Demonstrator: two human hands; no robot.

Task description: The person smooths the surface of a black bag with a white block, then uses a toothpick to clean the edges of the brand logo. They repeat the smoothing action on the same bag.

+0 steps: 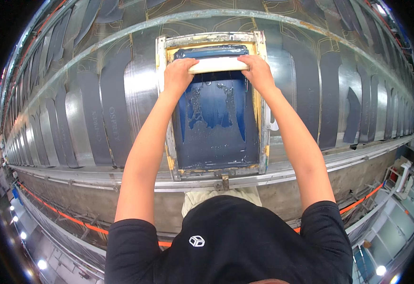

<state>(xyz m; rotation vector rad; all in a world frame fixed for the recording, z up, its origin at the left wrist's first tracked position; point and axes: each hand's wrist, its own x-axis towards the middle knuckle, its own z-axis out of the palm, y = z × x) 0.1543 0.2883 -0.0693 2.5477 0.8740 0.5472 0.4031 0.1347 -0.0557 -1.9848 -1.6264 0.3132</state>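
Observation:
Both my arms reach forward over a screen-printing frame (163, 118) lying on a long metal table. A pale squeegee (219, 65) spans the far part of its screen. My left hand (179, 75) grips the squeegee's left end, and my right hand (258, 73) is closed round its right end. Dark blue ink (211, 146) covers the mesh, with wet, patchy streaks below the squeegee. Beyond the squeegee lies a darker band of ink (211, 52). Yellowish tape lines parts of the worn frame. The squeegee's blade is hidden under its handle.
Dark grey cut fabric pieces (114, 111) lie in rows to the left, with more pieces (330, 99) to the right. A metal rail (98, 174) runs along the table's near edge. Another curved-looking bar (207, 15) crosses beyond the frame. Orange strips (74, 220) run below the table edge.

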